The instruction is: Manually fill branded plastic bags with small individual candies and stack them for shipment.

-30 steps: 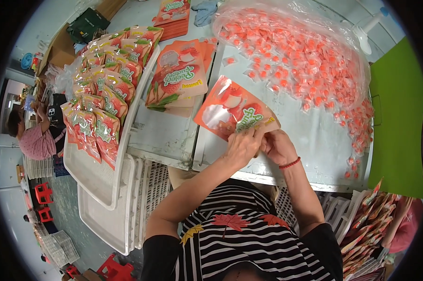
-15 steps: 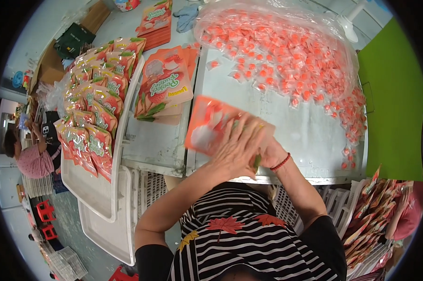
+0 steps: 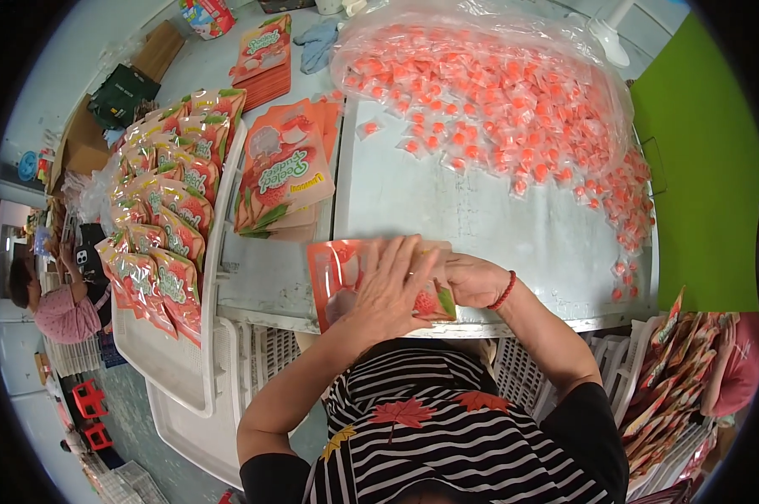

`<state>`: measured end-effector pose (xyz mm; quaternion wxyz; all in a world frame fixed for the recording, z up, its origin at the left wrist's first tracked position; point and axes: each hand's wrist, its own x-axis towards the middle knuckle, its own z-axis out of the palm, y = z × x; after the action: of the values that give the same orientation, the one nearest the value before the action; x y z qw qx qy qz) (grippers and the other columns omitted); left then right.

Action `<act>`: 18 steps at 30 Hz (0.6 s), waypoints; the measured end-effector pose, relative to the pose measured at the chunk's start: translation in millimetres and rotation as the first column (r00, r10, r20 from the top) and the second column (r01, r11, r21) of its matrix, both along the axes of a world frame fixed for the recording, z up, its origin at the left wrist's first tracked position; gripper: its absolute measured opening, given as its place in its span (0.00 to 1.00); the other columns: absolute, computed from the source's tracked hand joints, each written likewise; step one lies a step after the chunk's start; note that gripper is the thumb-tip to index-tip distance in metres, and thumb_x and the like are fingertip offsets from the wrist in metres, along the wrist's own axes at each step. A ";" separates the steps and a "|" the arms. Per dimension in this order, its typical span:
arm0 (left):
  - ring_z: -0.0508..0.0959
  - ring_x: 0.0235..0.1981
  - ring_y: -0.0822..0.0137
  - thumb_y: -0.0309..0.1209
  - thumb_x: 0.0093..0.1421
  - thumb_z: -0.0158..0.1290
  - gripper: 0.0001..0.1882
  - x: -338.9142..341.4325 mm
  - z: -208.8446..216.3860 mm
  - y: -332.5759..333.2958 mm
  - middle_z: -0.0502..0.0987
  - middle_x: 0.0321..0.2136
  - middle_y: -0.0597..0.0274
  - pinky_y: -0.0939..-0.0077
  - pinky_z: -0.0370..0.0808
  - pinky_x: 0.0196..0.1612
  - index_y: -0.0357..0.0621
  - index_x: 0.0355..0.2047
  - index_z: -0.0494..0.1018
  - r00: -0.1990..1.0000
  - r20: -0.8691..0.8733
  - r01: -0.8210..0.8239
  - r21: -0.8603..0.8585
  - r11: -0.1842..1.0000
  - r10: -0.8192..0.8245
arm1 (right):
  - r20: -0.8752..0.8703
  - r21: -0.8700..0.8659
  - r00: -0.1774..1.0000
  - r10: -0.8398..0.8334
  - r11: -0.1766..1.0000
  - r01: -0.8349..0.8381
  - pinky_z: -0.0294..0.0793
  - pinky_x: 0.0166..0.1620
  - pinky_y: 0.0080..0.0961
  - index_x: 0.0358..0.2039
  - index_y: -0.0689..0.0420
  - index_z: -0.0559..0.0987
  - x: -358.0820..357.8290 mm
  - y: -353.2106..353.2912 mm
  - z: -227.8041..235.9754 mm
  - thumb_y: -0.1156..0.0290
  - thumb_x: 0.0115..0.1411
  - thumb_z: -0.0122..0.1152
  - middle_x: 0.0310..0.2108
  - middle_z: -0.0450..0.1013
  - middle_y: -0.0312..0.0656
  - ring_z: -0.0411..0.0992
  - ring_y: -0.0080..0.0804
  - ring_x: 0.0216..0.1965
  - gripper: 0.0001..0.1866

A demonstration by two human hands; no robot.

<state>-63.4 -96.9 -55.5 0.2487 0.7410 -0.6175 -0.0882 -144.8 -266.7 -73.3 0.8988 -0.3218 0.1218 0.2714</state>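
Note:
A pink-and-red candy pouch lies by the near edge of the table in front of me. My left hand is spread flat over its middle, fingers stretched out and covering much of the print. At the pouch's right end, the fingers of my right hand are curled and closed on its edge; a red bead bracelet circles that wrist. Just beyond and to the left, several flat pouches lie fanned in a loose pile. Farther right spreads a big heap of small clear-wrapped pink candies, partly inside a clear plastic bag.
Filled pouches stand in rows on a white tray at left. Behind are a red pouch stack, a blue cloth and a white scoop. A green panel borders the right. Other people are at far left and lower right.
The pouch has come nearer to me and turned more level, down toward the table's front edge. My left hand has flattened across it, and my right hand shows more at its right end.

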 end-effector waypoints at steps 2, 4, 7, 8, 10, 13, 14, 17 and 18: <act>0.59 0.56 0.40 0.52 0.36 0.67 0.53 4.0 -2.4 -0.5 0.59 0.54 0.38 0.38 0.50 0.57 0.34 0.56 0.57 0.987 0.151 -0.031 -0.115 0.993 0.048 | 0.012 0.022 0.998 -0.067 0.998 0.067 0.68 0.56 0.29 0.59 0.58 0.62 1.6 1.8 -10.0 0.73 0.61 0.52 0.56 0.63 0.43 0.65 0.32 0.57 0.25; 0.62 0.55 0.41 0.51 0.37 0.67 0.51 3.6 0.3 -2.8 0.60 0.53 0.40 0.40 0.54 0.56 0.35 0.56 0.58 0.982 0.181 -0.019 -0.147 0.989 0.046 | 0.165 0.083 0.986 0.001 0.996 -0.015 0.67 0.56 0.28 0.57 0.60 0.65 1.3 -0.5 -34.3 0.74 0.60 0.50 0.56 0.63 0.42 0.63 0.30 0.57 0.24; 0.65 0.52 0.42 0.48 0.39 0.67 0.49 3.8 -0.1 -0.3 0.63 0.52 0.43 0.45 0.59 0.54 0.36 0.56 0.59 0.993 0.114 -0.014 -0.226 0.974 0.040 | 0.402 -0.204 0.906 0.133 0.977 -0.053 0.67 0.54 0.25 0.53 0.62 0.69 4.1 5.3 -22.4 0.75 0.59 0.47 0.53 0.66 0.41 0.64 0.27 0.54 0.20; 0.66 0.50 0.44 0.47 0.39 0.68 0.48 1.6 4.2 1.9 0.64 0.51 0.44 0.48 0.61 0.53 0.36 0.56 0.59 0.994 0.081 -0.056 -0.195 0.979 0.073 | 0.401 -0.204 0.907 0.130 0.978 -0.050 0.67 0.54 0.25 0.53 0.62 0.69 5.7 3.3 -9.5 0.75 0.59 0.47 0.53 0.66 0.41 0.64 0.27 0.54 0.20; 0.68 0.49 0.45 0.46 0.39 0.68 0.48 0.3 4.7 6.4 0.65 0.50 0.45 0.51 0.63 0.52 0.36 0.56 0.60 0.992 0.053 -0.109 -0.162 0.981 0.119 | 0.269 -0.896 0.682 0.680 0.436 -0.082 0.71 0.49 0.26 0.49 0.63 0.74 18.3 -7.1 29.4 0.70 0.61 0.49 0.43 0.73 0.41 0.71 0.28 0.46 0.17; 0.69 0.47 0.48 0.44 0.37 0.70 0.50 12.6 2.0 21.6 0.69 0.48 0.48 0.56 0.65 0.51 0.36 0.57 0.58 0.952 -0.017 -0.305 -0.095 0.948 0.305 | 0.410 -0.543 0.857 0.311 0.839 -0.045 0.70 0.50 0.28 0.46 0.63 0.75 32.9 -27.2 44.5 0.65 0.63 0.50 0.39 0.76 0.44 0.72 0.33 0.46 0.17; 0.69 0.47 0.48 0.44 0.37 0.70 0.50 15.3 5.8 27.1 0.69 0.48 0.48 0.56 0.65 0.51 0.36 0.57 0.58 0.950 -0.014 -0.310 -0.097 0.946 0.311 | 0.384 -0.751 0.892 0.238 0.643 0.152 0.70 0.51 0.29 0.46 0.62 0.75 45.2 -37.3 46.9 0.62 0.63 0.51 0.36 0.76 0.44 0.72 0.36 0.46 0.18; 0.68 0.49 0.49 0.43 0.37 0.71 0.54 12.5 15.7 46.7 0.67 0.47 0.48 0.54 0.64 0.52 0.38 0.59 0.54 0.915 -0.072 -0.403 -0.094 0.910 0.398 | 0.508 -0.757 0.843 0.178 -0.376 0.535 0.68 0.53 0.39 0.48 0.57 0.73 91.5 -75.8 20.4 0.57 0.62 0.54 0.47 0.70 0.50 0.66 0.45 0.52 0.19; 0.68 0.49 0.49 0.43 0.37 0.71 0.54 11.0 19.0 47.1 0.67 0.47 0.48 0.54 0.64 0.52 0.38 0.59 0.54 0.918 -0.070 -0.396 -0.098 0.913 0.391 | 0.509 -0.754 0.843 0.174 -0.382 0.534 0.68 0.53 0.39 0.48 0.57 0.73 99.5 -86.5 2.7 0.57 0.62 0.54 0.47 0.70 0.50 0.66 0.45 0.52 0.19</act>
<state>-52.4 -49.9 -36.5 0.3171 0.8328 -0.4534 -0.0203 -45.3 -353.2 -70.6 0.2726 -0.9324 0.1437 -0.1888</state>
